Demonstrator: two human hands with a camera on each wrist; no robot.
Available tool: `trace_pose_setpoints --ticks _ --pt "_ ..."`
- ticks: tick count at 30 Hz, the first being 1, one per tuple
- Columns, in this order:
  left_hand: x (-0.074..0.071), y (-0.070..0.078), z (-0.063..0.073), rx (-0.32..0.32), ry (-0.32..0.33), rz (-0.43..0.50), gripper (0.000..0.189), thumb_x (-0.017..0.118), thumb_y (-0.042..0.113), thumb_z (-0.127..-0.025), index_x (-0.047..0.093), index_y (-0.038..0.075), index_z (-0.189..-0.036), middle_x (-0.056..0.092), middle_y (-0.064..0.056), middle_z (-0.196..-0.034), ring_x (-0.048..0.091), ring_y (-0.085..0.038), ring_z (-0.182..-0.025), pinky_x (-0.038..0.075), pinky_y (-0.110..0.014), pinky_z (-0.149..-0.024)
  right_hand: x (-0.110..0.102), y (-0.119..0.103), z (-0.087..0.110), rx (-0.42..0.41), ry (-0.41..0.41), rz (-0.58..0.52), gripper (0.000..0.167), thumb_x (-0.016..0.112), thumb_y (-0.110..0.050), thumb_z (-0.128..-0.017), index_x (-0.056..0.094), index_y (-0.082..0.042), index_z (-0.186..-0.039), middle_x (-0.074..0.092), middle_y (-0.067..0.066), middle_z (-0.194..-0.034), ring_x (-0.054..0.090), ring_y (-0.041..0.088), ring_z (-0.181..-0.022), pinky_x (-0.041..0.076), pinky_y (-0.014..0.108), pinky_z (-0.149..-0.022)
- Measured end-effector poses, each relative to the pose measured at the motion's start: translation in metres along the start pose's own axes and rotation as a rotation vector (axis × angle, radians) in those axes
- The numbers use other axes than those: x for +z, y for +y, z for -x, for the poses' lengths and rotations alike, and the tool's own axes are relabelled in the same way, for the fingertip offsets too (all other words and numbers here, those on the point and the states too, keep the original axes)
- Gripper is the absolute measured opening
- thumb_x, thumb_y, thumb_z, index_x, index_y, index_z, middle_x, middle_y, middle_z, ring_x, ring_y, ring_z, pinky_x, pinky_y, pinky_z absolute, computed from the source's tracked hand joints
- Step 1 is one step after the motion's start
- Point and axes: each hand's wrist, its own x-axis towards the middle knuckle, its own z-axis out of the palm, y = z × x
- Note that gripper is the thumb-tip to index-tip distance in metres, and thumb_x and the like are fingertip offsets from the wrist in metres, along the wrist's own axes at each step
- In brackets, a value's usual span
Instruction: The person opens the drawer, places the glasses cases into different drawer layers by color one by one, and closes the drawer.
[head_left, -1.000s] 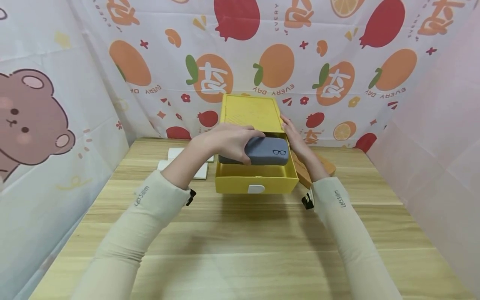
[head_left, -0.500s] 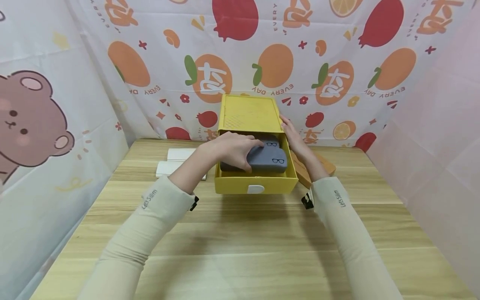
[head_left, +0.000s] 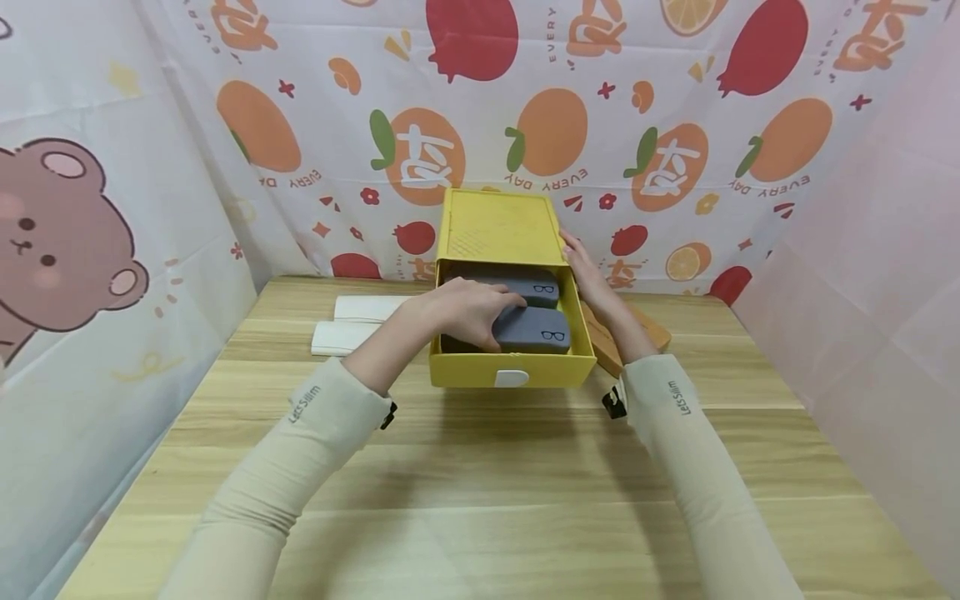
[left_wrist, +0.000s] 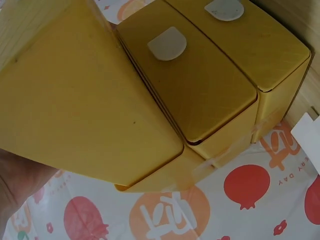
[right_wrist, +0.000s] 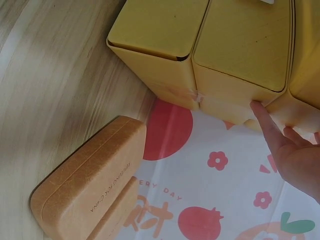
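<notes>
A yellow drawer (head_left: 461, 372) with a white tab stands pulled out from the top of a yellow drawer unit (head_left: 498, 227). Inside it lie two grey glasses cases, each printed with a small pair of glasses. My left hand (head_left: 474, 312) grips the front glasses case (head_left: 534, 327) from above, fingers behind and thumb in front. Behind it sits the other grey glasses case (head_left: 525, 283). My right hand (head_left: 588, 271) rests against the unit's right side, fingers extended, as the right wrist view shows too. In the left wrist view the drawer wall hides most of my left hand (left_wrist: 22, 182).
Two white, flat, oblong cases (head_left: 341, 335) lie left of the unit on the wooden table (head_left: 480, 492). Orange-brown glasses cases (right_wrist: 95, 175) stand to its right. Lower closed drawers (left_wrist: 195, 85) are stacked beneath. A fruit-printed cloth (head_left: 555, 50) hangs close behind.
My left hand has lowered the front grey glasses case into the drawer, bringing the rear case into view. My right hand has stayed at the unit's side.
</notes>
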Motion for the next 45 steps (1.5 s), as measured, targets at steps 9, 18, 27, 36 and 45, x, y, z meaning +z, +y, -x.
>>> trace_pose_setpoints --ticks 9,18,27,36,45 --pt "0.005 0.001 0.0 -0.006 0.024 -0.019 0.07 0.069 0.042 -0.078 0.041 0.018 -0.138 0.047 -0.008 -0.13 0.052 -0.02 -0.099 0.046 -0.035 -0.08 0.001 -0.001 0.0 -0.003 -0.003 -0.005 0.052 0.024 -0.026 -0.101 0.007 -0.013 -0.148 0.012 0.016 -0.146 0.037 0.034 -0.118 0.039 0.051 -0.091" --pt "0.01 0.001 0.001 -0.023 0.063 -0.047 0.072 0.069 0.047 -0.076 0.042 0.019 -0.137 0.05 -0.006 -0.124 0.053 -0.02 -0.096 0.047 -0.035 -0.076 0.0 0.001 0.0 -0.021 0.0 -0.011 0.051 0.024 -0.026 -0.101 0.008 -0.012 -0.148 0.015 0.016 -0.146 0.038 0.032 -0.116 0.04 0.049 -0.091" --pt "0.011 0.0 0.007 -0.025 0.073 -0.02 0.073 0.068 0.048 -0.077 0.041 0.019 -0.139 0.048 -0.007 -0.128 0.051 -0.022 -0.107 0.045 -0.04 -0.083 0.001 0.001 0.001 -0.023 0.003 -0.001 0.052 0.024 -0.026 -0.101 0.008 -0.011 -0.148 0.012 0.016 -0.147 0.034 0.033 -0.12 0.037 0.052 -0.093" --pt "0.0 -0.007 0.022 -0.006 0.181 0.118 0.066 0.061 0.053 -0.082 0.047 0.015 -0.134 0.05 -0.005 -0.127 0.048 -0.02 -0.112 0.042 -0.038 -0.091 0.001 0.001 0.0 -0.027 0.004 -0.006 0.052 0.024 -0.026 -0.101 0.008 -0.01 -0.148 0.01 0.015 -0.148 0.031 0.033 -0.122 0.035 0.052 -0.095" --pt "-0.004 0.025 0.045 0.236 0.574 0.014 0.043 0.067 0.036 -0.083 0.062 0.012 -0.118 0.06 -0.003 -0.114 0.053 -0.018 -0.105 0.046 -0.033 -0.084 0.001 0.0 0.0 -0.02 0.004 0.001 0.052 0.023 -0.026 -0.101 0.007 -0.01 -0.148 0.012 0.016 -0.147 0.036 0.034 -0.118 0.038 0.05 -0.092"
